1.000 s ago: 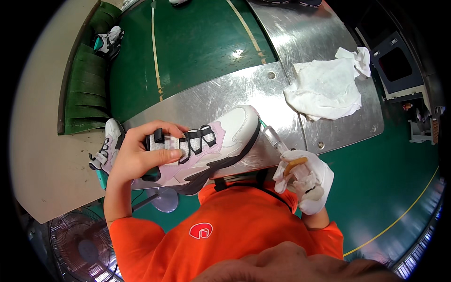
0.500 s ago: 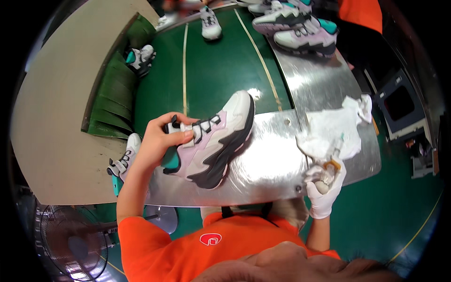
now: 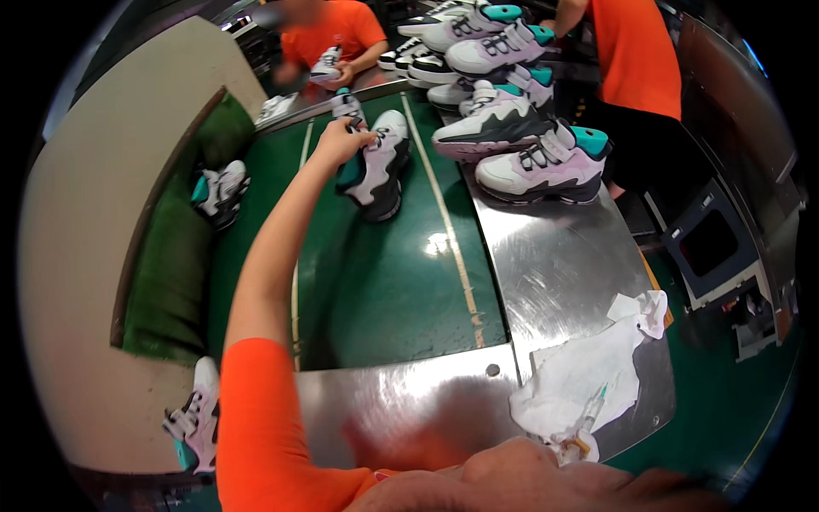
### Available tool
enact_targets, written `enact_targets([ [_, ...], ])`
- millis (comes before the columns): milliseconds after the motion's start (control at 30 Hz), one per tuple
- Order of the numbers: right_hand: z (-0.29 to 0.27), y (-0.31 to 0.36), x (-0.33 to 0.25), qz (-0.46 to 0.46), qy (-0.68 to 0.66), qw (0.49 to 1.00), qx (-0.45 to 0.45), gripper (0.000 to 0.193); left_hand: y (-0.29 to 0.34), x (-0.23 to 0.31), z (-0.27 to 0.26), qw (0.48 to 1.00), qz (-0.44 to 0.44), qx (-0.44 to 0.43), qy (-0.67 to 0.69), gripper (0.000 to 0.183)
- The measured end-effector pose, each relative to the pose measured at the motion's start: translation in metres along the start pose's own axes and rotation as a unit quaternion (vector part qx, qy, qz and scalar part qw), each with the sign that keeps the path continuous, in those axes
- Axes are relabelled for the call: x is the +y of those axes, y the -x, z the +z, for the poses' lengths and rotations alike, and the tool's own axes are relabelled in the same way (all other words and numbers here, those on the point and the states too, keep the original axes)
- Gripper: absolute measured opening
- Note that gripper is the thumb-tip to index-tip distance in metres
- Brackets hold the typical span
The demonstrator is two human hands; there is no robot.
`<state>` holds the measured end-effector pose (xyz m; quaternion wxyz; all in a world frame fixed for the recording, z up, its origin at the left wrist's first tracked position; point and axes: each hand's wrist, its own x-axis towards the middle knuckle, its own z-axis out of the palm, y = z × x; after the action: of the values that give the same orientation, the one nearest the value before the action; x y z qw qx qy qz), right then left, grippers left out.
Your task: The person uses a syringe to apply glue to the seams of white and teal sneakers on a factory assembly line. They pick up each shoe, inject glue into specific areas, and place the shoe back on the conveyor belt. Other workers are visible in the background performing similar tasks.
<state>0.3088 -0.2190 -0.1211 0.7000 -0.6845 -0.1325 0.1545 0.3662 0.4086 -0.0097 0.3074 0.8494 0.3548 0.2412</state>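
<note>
My bare left hand [image 3: 343, 143] reaches far over the green belt [image 3: 367, 282]. It grips a white, lilac and black sneaker [image 3: 382, 166] near its strap and collar, toe pointing away. Just beyond that hand another sneaker [image 3: 345, 106] is partly hidden. My gloved right hand [image 3: 589, 445] is low at the right, mostly covered by my head. It holds a clear syringe [image 3: 590, 411] with a teal tip and an amber part near the fingers. Under the syringe lies a white cloth [image 3: 559, 375] on the metal table [image 3: 554, 264].
Several sneakers [image 3: 542, 166] are piled along the right metal ledge. One sneaker [image 3: 223, 192] rests by the green curtain [image 3: 166, 264], another [image 3: 198, 418] at the lower left. Across the belt a co-worker [image 3: 345, 34] holds a shoe; another person [image 3: 636, 60] stands at the right.
My left hand has carried the sneaker from above the near metal table forward over the belt. The head view has shifted forward, leaving my right hand low in the picture.
</note>
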Motion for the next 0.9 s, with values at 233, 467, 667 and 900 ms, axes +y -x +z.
enact_targets([
  [233, -0.032, -0.004, 0.023, 0.368, -0.222, 0.9, 0.077, 0.054, 0.006, 0.103, 0.14, 0.862, 0.443, 0.182, -0.166, 0.043],
  [467, -0.024, -0.022, 0.033, 0.57, -0.243, 0.777, 0.107, 0.048, 0.004, 0.184, 0.201, 0.932, 0.299, -0.203, -0.021, 0.085],
  [667, -0.005, -0.01, 0.018, 0.068, -0.025, 0.997, -0.022, 0.055, 0.074, 0.205, 0.19, 0.947, 0.298, -0.099, -0.067, 0.072],
  [900, 0.004, -0.012, -0.01, -0.134, 0.042, 0.99, -0.031, 0.069, 0.276, 0.139, 0.067, 0.953, 0.215, -0.066, -0.205, 0.082],
])
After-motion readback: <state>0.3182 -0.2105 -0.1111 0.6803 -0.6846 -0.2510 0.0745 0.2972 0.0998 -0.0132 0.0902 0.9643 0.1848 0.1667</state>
